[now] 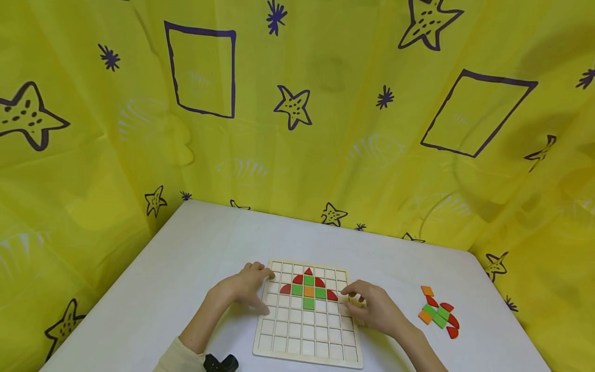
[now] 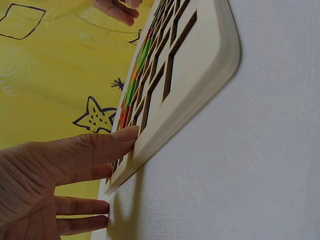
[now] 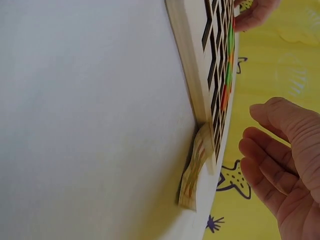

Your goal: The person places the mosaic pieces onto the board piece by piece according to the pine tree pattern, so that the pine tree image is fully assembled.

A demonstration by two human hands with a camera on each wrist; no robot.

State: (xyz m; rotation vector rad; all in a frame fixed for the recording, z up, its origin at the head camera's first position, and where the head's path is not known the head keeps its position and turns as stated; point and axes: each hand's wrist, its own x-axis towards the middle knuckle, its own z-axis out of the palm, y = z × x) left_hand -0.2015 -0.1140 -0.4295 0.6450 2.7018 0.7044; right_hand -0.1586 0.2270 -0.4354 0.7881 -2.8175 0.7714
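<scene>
A wooden grid board point(image 1: 274, 356) lies on the white table, with a pattern of colored tiles in its upper part. A red triangle point(image 1: 309, 271) tops green squares point(image 1: 309, 304), an orange square point(image 1: 309, 292) and red rounded pieces point(image 1: 332, 295). My left hand point(image 1: 244, 285) rests at the board's left edge; in the left wrist view its thumb point(image 2: 117, 140) touches the rim and the fingers are straight. At the right edge hovers my right hand point(image 1: 374, 306), its fingers loosely curled and holding nothing. Below it, a tan strip with red marks point(image 3: 195, 172) meets the board's edge.
A loose cluster of tiles lies to the right: orange squares point(image 1: 425, 316), green pieces point(image 1: 437, 315) and red rounded pieces point(image 1: 453, 332). Near the left sleeve is a black object point(image 1: 220, 363). A yellow patterned curtain point(image 1: 297, 155) surrounds the white table point(image 1: 223, 232).
</scene>
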